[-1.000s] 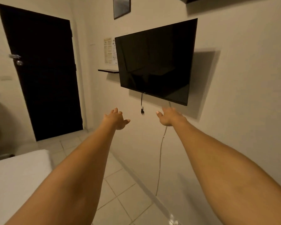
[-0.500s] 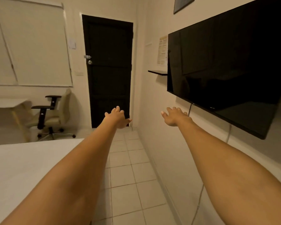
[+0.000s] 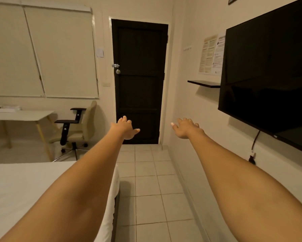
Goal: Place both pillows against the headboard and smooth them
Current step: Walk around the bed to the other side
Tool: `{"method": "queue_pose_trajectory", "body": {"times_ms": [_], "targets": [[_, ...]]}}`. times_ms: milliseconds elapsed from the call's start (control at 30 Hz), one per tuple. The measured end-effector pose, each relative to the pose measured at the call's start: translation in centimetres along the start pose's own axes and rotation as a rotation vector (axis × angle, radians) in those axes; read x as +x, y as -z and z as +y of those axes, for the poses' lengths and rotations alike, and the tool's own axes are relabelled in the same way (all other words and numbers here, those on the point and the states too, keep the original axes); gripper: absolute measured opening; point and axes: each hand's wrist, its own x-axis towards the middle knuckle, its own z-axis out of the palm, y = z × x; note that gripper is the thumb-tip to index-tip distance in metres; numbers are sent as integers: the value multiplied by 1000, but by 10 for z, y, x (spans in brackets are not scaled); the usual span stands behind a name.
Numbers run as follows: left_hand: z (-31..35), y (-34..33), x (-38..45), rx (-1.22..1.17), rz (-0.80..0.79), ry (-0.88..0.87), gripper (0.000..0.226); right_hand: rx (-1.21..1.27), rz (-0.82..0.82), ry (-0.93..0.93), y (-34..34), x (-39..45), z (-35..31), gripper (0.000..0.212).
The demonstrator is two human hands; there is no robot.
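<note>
Both my arms stretch straight out in front of me at chest height. My left hand (image 3: 124, 128) is empty, fingers spread, palm down, in front of the dark door. My right hand (image 3: 186, 129) is also empty with fingers apart, near the right wall. The corner of a bed with a white sheet (image 3: 21, 193) lies at the lower left, under my left forearm. No pillow and no headboard are in view.
A dark door (image 3: 139, 81) closes the far end of a tiled aisle (image 3: 150, 189) between bed and right wall. A black TV (image 3: 269, 75) and small shelf (image 3: 205, 83) hang on that wall. A desk (image 3: 22, 115) and office chair (image 3: 76, 126) stand at far left under blinds.
My view has swung left, from the TV wall to the door, desk and chair. More of the bed shows. Both hands stay outstretched and empty.
</note>
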Motion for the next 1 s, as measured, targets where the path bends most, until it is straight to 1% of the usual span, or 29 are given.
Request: {"method": "queue_pose_trajectory", "body": {"times_ms": [167, 400, 667, 900, 1000], "targets": [[-21, 14, 83, 6, -5, 0, 73, 33, 8, -12, -1, 83, -24, 64], [-42, 7, 179, -1, -21, 4, 74, 22, -24, -12, -11, 181, -44, 64], [-59, -2, 296, -5, -19, 86, 74, 35, 4, 79, -20, 311, -65, 63], [-76, 5, 398, -10, 21, 176, 75, 36, -28, 175, -32, 441, -83, 63], [-89, 7, 439, 6, 12, 211, 75, 40, -34, 214, -36, 488, -98, 63]]}}
